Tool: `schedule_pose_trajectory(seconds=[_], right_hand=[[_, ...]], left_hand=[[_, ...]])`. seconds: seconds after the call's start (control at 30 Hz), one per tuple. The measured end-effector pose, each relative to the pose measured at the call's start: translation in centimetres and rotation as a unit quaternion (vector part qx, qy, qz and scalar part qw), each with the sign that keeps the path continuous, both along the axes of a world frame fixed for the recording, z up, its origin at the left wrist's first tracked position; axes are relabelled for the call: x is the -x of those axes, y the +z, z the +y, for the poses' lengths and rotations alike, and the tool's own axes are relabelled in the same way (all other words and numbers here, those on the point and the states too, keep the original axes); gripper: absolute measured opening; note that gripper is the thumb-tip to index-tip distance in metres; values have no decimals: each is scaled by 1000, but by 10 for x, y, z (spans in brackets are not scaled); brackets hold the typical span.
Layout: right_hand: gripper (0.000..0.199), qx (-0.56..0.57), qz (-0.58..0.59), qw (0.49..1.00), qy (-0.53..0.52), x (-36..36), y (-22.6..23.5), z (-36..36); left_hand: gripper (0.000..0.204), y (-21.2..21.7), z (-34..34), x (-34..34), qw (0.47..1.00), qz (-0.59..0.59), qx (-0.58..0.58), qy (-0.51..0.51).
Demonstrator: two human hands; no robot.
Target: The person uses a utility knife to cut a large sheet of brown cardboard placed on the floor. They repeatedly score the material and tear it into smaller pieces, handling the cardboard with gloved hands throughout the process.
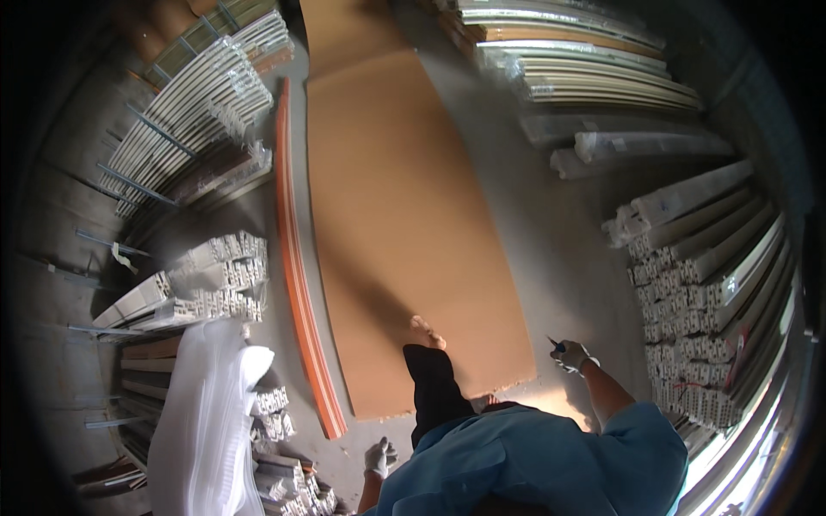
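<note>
A long brown cardboard sheet (404,215) lies on the grey floor, and my bare foot (428,332) stands on its near end. My right hand (572,355), in a white glove, is raised to the right of the sheet and grips a small blue-handled knife (557,346). My left hand (378,457), also gloved, hangs low near the sheet's near left corner with its fingers apart and nothing in it. An orange strip (297,258) runs along the sheet's left edge.
Stacked long white profiles on racks fill the left (198,112) and right (714,284) sides, with more bundles at the back right (585,60). A white plastic-wrapped bundle (206,413) lies at the lower left. Grey floor (551,249) shows between sheet and right stack.
</note>
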State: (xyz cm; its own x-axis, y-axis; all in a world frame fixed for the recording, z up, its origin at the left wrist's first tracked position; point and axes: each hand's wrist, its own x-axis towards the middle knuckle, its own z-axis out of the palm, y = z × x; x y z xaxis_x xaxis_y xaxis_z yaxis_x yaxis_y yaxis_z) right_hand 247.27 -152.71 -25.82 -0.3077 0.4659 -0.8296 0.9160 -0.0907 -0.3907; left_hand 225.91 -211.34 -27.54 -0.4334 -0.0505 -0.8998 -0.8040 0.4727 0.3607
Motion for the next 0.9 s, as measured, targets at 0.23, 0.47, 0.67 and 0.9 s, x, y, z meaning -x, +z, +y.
schedule_pose_trajectory(seconds=[0.23, 0.47, 0.67, 0.9], right_hand=[[26, -18, 46, 994, -93, 188, 32, 57], [23, 5, 36, 983, -178, 304, 47, 98], [25, 69, -85, 991, -80, 414, 12, 200], [26, -8, 92, 992, -81, 702, 49, 405]], left_hand=[[28, -36, 34, 181, 958, 93, 79, -258], [35, 48, 204, 520, 985, 154, -72, 28], [39, 62, 330, 700, 935, 311, -173, 3], [37, 31, 381, 691, 997, 70, -17, 33]])
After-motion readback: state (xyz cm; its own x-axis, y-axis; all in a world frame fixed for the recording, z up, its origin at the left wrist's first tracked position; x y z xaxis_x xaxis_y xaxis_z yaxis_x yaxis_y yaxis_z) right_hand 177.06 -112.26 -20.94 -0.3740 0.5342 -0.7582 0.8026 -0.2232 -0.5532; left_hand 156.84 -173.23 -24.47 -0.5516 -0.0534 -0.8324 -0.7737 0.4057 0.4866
